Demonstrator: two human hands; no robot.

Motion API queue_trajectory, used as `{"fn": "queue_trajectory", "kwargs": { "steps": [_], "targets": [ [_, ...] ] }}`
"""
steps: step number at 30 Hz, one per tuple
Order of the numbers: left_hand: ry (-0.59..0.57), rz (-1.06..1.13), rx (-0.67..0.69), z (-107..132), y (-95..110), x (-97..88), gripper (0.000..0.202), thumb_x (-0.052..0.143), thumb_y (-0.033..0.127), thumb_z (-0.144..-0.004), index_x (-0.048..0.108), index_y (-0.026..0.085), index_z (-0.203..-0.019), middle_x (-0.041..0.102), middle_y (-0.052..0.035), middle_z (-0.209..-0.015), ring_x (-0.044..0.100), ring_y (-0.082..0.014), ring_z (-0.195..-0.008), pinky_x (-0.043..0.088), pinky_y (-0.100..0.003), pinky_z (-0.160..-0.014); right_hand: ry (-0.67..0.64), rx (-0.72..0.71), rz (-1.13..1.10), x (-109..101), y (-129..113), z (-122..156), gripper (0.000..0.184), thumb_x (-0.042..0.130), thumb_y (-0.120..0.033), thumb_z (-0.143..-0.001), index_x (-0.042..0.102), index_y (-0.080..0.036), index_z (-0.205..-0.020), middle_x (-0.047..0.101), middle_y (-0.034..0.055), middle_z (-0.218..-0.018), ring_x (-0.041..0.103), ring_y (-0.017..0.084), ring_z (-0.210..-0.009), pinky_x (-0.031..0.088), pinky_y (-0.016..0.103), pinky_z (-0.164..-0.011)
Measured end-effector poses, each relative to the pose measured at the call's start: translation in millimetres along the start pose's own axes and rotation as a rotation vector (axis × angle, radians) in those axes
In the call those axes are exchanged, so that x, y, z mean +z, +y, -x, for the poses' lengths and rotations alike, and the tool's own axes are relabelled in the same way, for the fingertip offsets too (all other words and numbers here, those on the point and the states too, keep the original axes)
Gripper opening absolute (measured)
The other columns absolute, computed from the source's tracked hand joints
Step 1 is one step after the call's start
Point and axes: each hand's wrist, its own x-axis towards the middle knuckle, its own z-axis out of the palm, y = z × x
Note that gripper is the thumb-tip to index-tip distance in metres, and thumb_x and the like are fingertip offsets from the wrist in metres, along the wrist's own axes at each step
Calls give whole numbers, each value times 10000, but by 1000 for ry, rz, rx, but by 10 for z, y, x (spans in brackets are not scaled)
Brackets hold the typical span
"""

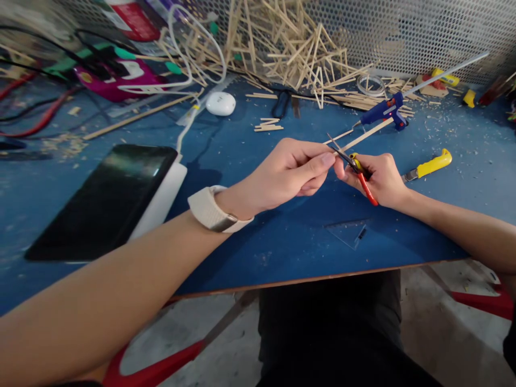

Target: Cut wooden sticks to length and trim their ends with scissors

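Wooden stick (366, 134) first: you have its near end pinched between the thumb and fingertips of your left hand (290, 172). The rest runs up and to the right, low over the blue table (282, 247), towards the glue gun (382, 110). That fingertip grip looks meant to keep the thin piece level and steady just beside the blades.

Your right hand (379, 177) is wrapped around the red-and-yellow cutters (363, 183). Their dark tips point up-left and meet the stick right beside your left fingertips. Whether the blades already bite into the wood is too fine to tell. Holding both hands so close together probably keeps the stick from flexing.

A yellow-handled knife (429, 165) lies just beyond your right hand, within easy reach. A clear set square (349, 232) lies flat below your hands near the table's edge. The heap of sticks (290, 48) is pushed back against the perforated screen, which leaves you working room in front. To your left a dark phone (105, 199) rests on a white block, well apart from the cutting.
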Motion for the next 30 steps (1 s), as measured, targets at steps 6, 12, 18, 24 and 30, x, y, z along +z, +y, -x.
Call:
{"fn": "queue_trajectory", "kwargs": {
  "steps": [6, 12, 18, 24, 30],
  "targets": [
    [230, -536, 172, 39, 152, 83, 207, 740, 506, -1098, 845, 429, -938, 638, 36, -618, 525, -189, -507, 389, -360, -435, -6, 1, 11, -2, -8, -10, 819, 641, -999, -983, 480, -241, -720, 343, -69, -639, 257, 113, -662, 274, 313, -606],
    [350, -855, 341, 92, 156, 186, 356, 657, 282, -1192, 789, 299, -862, 626, 55, -607, 548, -145, -486, 395, -317, -478, 13, 0, 12, 6, -21, -5, 818, 633, -995, -989, 493, -236, -720, 355, -70, -624, 258, 110, -649, 271, 314, -599],
    [465, -1092, 455, 159, 36, 228, 230, 672, 184, -1197, 887, 209, -1118, 840, -52, -847, 803, -225, -695, 509, -334, -594, -1, 39, 22, 2, -22, 1, 811, 653, -984, -983, 537, -227, -716, 396, -59, -627, 278, 117, -663, 297, 317, -612],
    [488, -1115, 495, 154, 23, 240, 228, 655, 203, -1205, 881, 203, -1172, 816, -46, -828, 736, -199, -618, 432, -329, -553, 9, 39, 30, 2, -36, 1, 807, 642, -979, -994, 541, -228, -715, 398, -57, -623, 271, 120, -666, 290, 325, -615],
    [349, -550, 185, 101, 139, 249, 482, 581, 452, -1285, 796, 196, -938, 636, 12, -626, 525, -115, -464, 406, -253, -489, 14, -1, 12, -2, -30, 4, 795, 655, -966, -998, 505, -236, -722, 361, -69, -627, 259, 110, -650, 271, 321, -604]
  ]
}}
